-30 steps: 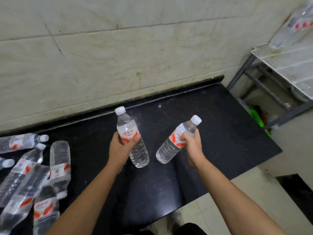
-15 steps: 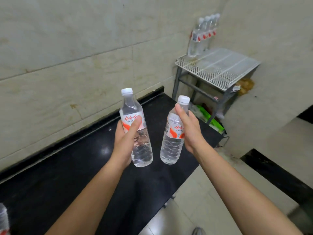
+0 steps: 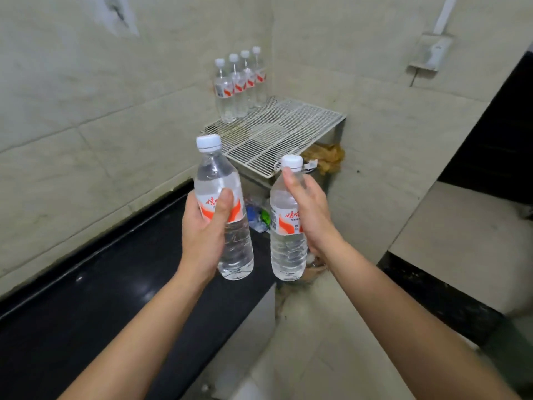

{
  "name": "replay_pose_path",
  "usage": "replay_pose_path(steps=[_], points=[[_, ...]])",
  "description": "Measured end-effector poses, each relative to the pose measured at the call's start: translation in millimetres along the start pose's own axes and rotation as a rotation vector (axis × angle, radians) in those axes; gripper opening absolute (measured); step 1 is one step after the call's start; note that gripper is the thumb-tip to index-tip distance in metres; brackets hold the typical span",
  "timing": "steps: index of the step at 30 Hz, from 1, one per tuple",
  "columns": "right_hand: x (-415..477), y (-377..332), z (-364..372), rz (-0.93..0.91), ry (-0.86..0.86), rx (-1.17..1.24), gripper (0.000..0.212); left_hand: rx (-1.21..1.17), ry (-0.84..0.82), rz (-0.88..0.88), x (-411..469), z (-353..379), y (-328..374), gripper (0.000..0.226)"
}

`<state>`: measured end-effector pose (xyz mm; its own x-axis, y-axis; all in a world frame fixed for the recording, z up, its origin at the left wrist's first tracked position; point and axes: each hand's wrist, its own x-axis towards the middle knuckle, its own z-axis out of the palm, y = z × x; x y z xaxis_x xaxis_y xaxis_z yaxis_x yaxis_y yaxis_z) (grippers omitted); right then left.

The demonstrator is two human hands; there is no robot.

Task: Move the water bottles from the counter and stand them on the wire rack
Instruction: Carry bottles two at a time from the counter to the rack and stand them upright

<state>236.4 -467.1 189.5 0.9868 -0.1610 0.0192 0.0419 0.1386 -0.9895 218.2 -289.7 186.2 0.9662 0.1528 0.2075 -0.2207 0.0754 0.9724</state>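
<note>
left grip (image 3: 202,232): fingers curled round the left bottle (image 3: 235,249) at its red-and-white label, thumb laid across the front
right grip (image 3: 313,215): holding the right bottle (image 3: 288,249) from its right side, forefinger stretched up to just under the white cap
left bottle: upright, middle of the frame, held in the air over the counter's far end
right bottle: upright too, just right of the other one, not touching it, cap sits a bit lower in the frame
counter (image 3: 86,313): black and shiny, runs from lower left toward the centre along the tiled wall
wire rack (image 3: 277,134): white grid, upper centre, tucked into the corner past the counter's end
four bottles (image 3: 239,85): standing in a tight row on the rack's back left edge, against the wall
under the rack: crumpled yellowish bag (image 3: 326,157), plus some blue and green stuff, too blurry to say what
</note>
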Motion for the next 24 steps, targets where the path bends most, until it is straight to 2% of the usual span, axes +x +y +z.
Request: replay_pose_path(steps=[4,7,11,13,15,19,24], points=[[44,-11,-51,-0.024,0.036,0.025,0.045,0.017,-0.075,0.028,23,58,1,0.042],[79,-17,-69,-0.033,0.039,0.042,0.046,0.022,-0.088,0.037,52,87,-4,0.06],[131,-21,-82,-0.056,0.01,0.043,0.048,-0.043,-0.074,0.025,102,126,-14,0.052],[163,-22,-89,-0.06,-0.003,0.037,0.046,-0.083,-0.059,0.033,137,142,-23,0.056],[197,-23,-95,-0.082,-0.008,0.032,0.034,-0.119,-0.039,0.04,175,158,-37,0.061],[268,-32,-103,-0.126,-0.01,-0.023,0.014,-0.17,0.027,0.043,246,198,-55,0.05],[347,-55,-103,-0.181,-0.004,-0.035,0.028,-0.138,0.012,0.041,323,226,-63,0.048]])
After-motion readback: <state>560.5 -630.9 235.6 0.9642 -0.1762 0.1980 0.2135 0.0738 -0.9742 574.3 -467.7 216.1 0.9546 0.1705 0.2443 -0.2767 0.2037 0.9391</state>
